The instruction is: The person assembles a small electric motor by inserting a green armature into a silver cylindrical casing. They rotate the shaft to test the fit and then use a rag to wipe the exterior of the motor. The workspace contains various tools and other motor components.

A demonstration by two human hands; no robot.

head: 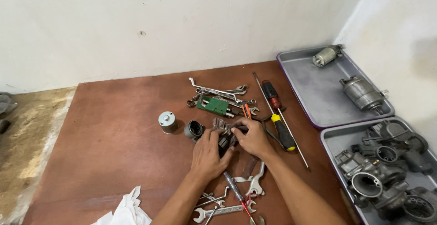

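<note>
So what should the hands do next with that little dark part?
Probably keep gripping it and work it loose. Both the left hand and right hand close around the dark part on the board, hiding much of it.

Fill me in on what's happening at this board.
A person kneels or sits over a brown board, both hands closed around a small dark motor part. The left hand grips from below, the right hand from the side. Wrenches and screwdrivers lie scattered around. Two grey trays on the right hold starter motors and carburettors.
</note>
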